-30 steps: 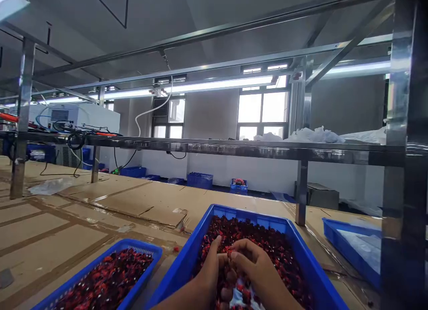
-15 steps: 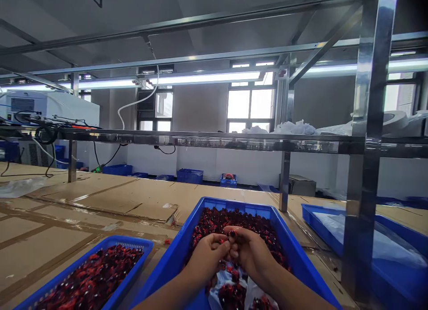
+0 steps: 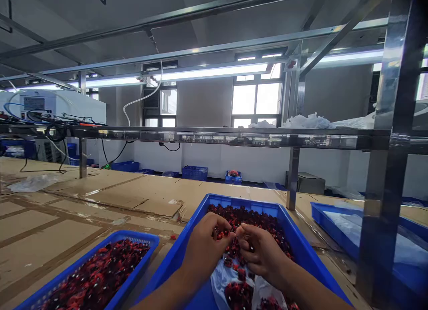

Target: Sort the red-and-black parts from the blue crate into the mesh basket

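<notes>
Both my hands are over a large blue tray (image 3: 301,238) filled with small, shiny dark-red and black pieces (image 3: 244,212). My left hand (image 3: 203,245) is curled, with thumb and index finger pinched. Red shows in the loop of its fingers, but I cannot tell whether it is held or lies behind. Close by on the right, my right hand (image 3: 262,252) has its thumb and index finger together, the other fingers bent. Whatever sits between those tips is too small to name. Below the hands, white plastic sheeting (image 3: 219,279) lies in the tray with clumps of the pieces on it.
A lower blue basket (image 3: 150,244) with more red pieces stands on the left. On the right, behind a metal post (image 3: 377,221), is another blue tray (image 3: 317,214) with white sheeting. A metal shelf (image 3: 207,135) spans the cardboard-covered table (image 3: 67,238).
My hands have drawn slightly apart at the fingertips, and the left hand has risen and turned. A dark-red piece seen at the right fingertips no longer shows there. The view has shifted slightly.
</notes>
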Tool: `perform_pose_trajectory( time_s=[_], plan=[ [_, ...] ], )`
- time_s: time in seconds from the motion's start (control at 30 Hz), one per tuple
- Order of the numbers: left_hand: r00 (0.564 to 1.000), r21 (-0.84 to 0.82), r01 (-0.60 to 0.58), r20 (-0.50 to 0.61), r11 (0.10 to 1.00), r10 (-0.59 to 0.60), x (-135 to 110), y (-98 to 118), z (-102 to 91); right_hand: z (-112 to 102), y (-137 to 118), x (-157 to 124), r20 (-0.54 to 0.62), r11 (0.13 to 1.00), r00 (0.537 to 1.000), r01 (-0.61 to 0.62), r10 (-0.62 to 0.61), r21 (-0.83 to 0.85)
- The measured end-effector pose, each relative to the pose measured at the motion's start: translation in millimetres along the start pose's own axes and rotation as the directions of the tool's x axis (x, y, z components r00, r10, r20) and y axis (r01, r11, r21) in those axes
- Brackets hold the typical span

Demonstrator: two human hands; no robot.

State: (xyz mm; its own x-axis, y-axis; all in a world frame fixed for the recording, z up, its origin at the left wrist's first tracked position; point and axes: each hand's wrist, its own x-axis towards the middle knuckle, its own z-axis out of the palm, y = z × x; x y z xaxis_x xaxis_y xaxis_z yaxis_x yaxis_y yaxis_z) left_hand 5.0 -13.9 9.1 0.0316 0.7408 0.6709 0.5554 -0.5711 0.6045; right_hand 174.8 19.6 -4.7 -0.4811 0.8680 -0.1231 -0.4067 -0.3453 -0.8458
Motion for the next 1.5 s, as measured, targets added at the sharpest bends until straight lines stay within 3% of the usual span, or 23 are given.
perform_pose_trajectory(
  time_s=[0.1, 0.2, 0.3, 0.4, 0.47, 0.57, 0.67, 0.73, 0.83, 0.97, 1.1, 1.23, 1.4, 1.5],
  plan=[
    [0.998, 0.042, -0.069, 0.009, 0.997, 0.068, -2, 2, 0.5, 5, 5, -2, 0.119, 0.971, 0.988, 0.122, -0.099, -0.204],
    [0.998, 0.036, -0.054, 0.032, 0.998, 0.053, -5, 5, 1.2, 12, 8, -8, 0.232, 0.85, 0.945, 0.313, -0.232, -0.423],
    [0.998, 0.025, -0.042, 0.036, 0.999, 0.042, -7, 6, 2.0, 17, 9, -14, 0.233, 0.708, 0.907, 0.42, -0.352, -0.568],
    [0.998, 0.026, -0.06, 0.038, 0.998, 0.059, -6, 6, 2.8, 18, 10, -14, 0.209, 0.628, 0.873, 0.466, -0.44, -0.624],
    [0.997, 0.032, -0.068, 0.045, 0.997, 0.067, -5, 5, 3.4, 18, 11, -11, 0.137, 0.692, 0.872, 0.46, -0.47, -0.557],
    [0.999, 0.03, -0.031, 0.033, 0.999, 0.03, -3, 4, 4.8, 14, 9, -5, -0.025, 0.906, 0.932, 0.346, -0.362, -0.243],
    [0.981, -0.11, 0.189, 0.053, 0.976, -0.184, -3, 1, 7.7, 8, 1, -4, -0.047, 0.955, 0.96, 0.27, -0.277, -0.124],
    [0.909, -0.282, 0.414, 0.174, 0.865, -0.379, -3, -2, 10.2, 5, -4, -5, -0.029, 0.951, 0.963, 0.261, -0.269, -0.167],
    [0.781, -0.454, 0.624, 0.376, 0.636, -0.499, -3, -6, 14.3, 5, -2, -5, -0.004, 0.928, 0.967, 0.243, -0.255, -0.282],
    [0.725, -0.495, 0.689, 0.449, 0.529, -0.523, -3, -10, 19.1, 14, 12, -4, 0.056, 0.803, 0.938, 0.322, -0.341, -0.502],
    [0.702, -0.453, 0.712, 0.447, 0.537, -0.554, -3, -15, 20.5, 22, 17, -6, 0.111, 0.63, 0.892, 0.393, -0.439, -0.67],
    [0.704, -0.436, 0.709, 0.473, 0.554, -0.53, -3, -16, 17.8, 24, 14, -12, 0.218, 0.424, 0.875, 0.411, -0.432, -0.807],
    [0.679, -0.422, 0.733, 0.507, 0.534, -0.531, -5, -16, 18.3, 29, 16, -13, 0.167, 0.365, 0.862, 0.369, -0.479, -0.855],
    [0.677, -0.419, 0.731, 0.544, 0.538, -0.496, -5, -18, 20.9, 30, 13, -15, 0.181, 0.244, 0.798, 0.378, -0.575, -0.893]
  ],
)
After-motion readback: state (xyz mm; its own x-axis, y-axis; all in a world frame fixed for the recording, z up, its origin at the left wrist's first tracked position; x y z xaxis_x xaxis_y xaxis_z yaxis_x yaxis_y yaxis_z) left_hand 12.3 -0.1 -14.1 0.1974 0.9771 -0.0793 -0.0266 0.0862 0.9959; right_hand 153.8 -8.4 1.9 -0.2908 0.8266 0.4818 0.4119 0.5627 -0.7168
